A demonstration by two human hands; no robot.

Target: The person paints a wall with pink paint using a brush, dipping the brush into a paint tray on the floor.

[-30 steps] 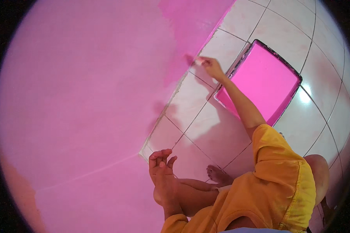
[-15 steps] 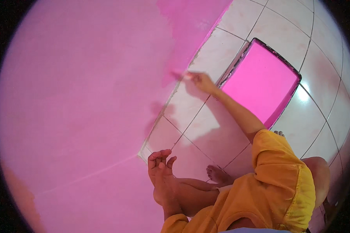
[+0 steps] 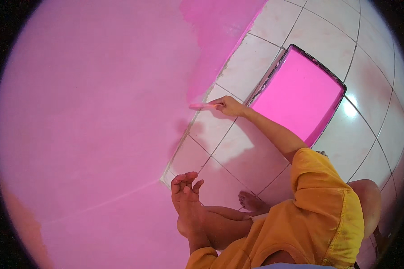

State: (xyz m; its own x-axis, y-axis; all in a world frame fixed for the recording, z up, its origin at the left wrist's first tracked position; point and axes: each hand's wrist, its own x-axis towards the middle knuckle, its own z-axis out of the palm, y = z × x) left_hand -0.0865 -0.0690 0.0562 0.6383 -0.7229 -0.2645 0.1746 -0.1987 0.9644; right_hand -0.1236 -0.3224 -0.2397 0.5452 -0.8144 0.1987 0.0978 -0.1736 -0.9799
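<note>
My right hand is closed around the handle of a paintbrush, whose pink-coated head meets the wall at its bottom edge. Darker, fresh-looking pink paint spreads over the wall above the brush; the rest of it is a paler pink. A black-rimmed tray of bright pink paint stands on the floor just right of that hand. My left hand hangs in the air near the wall corner, palm turned up, fingers loosely bent and apart, with nothing in it.
White tiles with dark joints make up the floor. The wall meets it along a rough, paint-marked edge and turns a corner by my left hand. My bare foot rests on the tiles. An orange patch shows at lower left.
My right hand has moved down along the wall's bottom edge, toward me, carrying the brush with it. The left hand stays in place.
</note>
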